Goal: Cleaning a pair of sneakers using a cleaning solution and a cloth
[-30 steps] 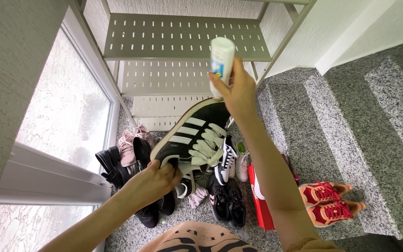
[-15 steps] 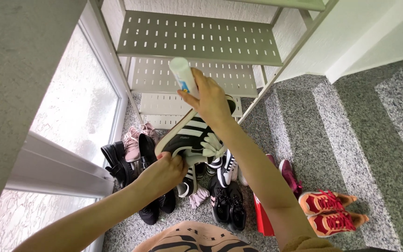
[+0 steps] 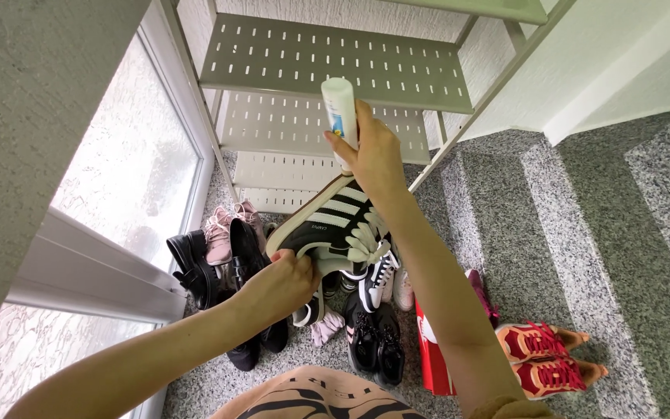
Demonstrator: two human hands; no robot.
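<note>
the black sneaker (image 3: 327, 225) is held in the air above a heap of shoes on the speckled floor (image 3: 583, 233), just in front of the lower tiers of the metal shoe rack (image 3: 335, 66). its upper is black with three white stripes slanting across the side, pale bulky laces (image 3: 366, 240) and a light sole edge. it lies on its side, toe pointing up toward the rack, heel toward the person. the left hand (image 3: 277, 287) grips the heel end, fingers curled and clamped on it. the right hand (image 3: 374, 155) sits at the toe end, fingers wrapped tight around a white tube-shaped bottle (image 3: 340, 116) with a blue patch on its label; the bottle stands nearly upright, its lower end at the toe of the sneaker.

hidden or unclear: the bottle's lower tip is covered by the right hand, so contact with the sneaker cannot be confirmed. the sneaker's far side and most of its sole are out of sight. the shoes beneath are partly masked by the sneaker and both forearms.

holders and contents: the visible perforated shelves of the rack carry nothing. a red shoebox (image 3: 432, 353) stands on edge behind the right forearm, contents not visible. on the floor lie pink sneakers (image 3: 222, 229), black leather shoes (image 3: 191, 268), black chunky shoes (image 3: 374, 341) and a red-and-orange pair (image 3: 544, 357) set apart at the right.
</note>
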